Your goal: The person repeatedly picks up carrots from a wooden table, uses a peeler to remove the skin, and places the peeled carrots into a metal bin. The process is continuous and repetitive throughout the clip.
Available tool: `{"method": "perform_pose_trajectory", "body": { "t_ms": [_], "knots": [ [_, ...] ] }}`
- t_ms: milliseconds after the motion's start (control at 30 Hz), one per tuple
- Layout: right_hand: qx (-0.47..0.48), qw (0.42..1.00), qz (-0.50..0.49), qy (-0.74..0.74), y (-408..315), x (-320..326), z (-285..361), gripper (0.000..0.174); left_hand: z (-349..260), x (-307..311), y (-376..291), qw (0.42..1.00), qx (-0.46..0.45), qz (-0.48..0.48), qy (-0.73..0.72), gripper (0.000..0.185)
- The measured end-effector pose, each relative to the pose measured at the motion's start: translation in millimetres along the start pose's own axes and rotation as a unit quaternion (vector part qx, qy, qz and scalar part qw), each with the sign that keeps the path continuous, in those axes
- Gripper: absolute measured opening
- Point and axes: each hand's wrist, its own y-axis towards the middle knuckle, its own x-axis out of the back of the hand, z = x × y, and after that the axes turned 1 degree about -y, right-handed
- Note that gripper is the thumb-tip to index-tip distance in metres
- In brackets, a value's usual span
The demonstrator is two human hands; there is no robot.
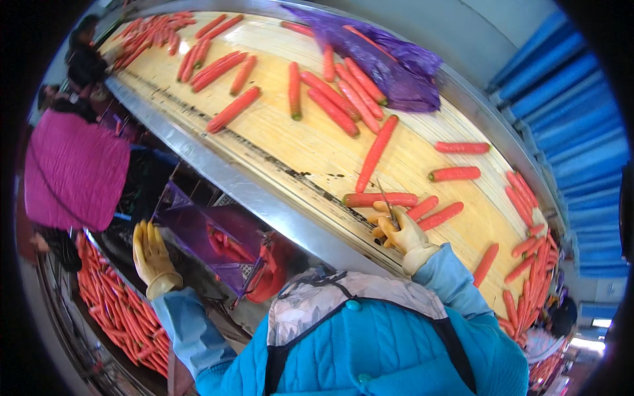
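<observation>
My right hand, in a cream rubber glove, grips a small knife whose thin blade points up and away over the belt. Just beyond it a carrot lies crosswise, with two more carrots close to the right of the hand. My left hand, gloved too, is held flat with fingers extended and nothing in it, off the near side of the belt. Between the hands, below the metal edge, a purple mesh bag hangs open with several carrots inside.
Scattered carrots lie on the pale conveyor belt, bordered by a metal rail. A purple bag rests at its far side. A container of carrots stands lower left. A person in pink and other people are beside the belt.
</observation>
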Motion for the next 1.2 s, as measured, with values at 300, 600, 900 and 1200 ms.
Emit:
{"method": "perform_pose_trajectory", "body": {
  "t_ms": [300, 600, 900, 1200],
  "knots": [
    [0.199, 0.942, -0.145, -0.227, 35, 39, 8, 0.044, 110, -254, -59, 0.933, 0.080, 0.326, 0.131, 0.032],
    [0.023, 0.900, -0.176, -0.399, 120, 71, 99, 0.034, 117, -272, -38, 0.859, 0.057, 0.412, 0.300, 0.036],
    [0.117, 0.829, -0.191, -0.512, 233, -1, 135, 0.033, 115, -286, -38, 0.822, 0.008, 0.429, 0.375, 0.037],
    [0.176, 0.958, 0.117, 0.193, 172, -55, 119, 0.050, 177, -301, -27, 0.898, 0.289, 0.312, 0.107, 0.046]
  ]
}}
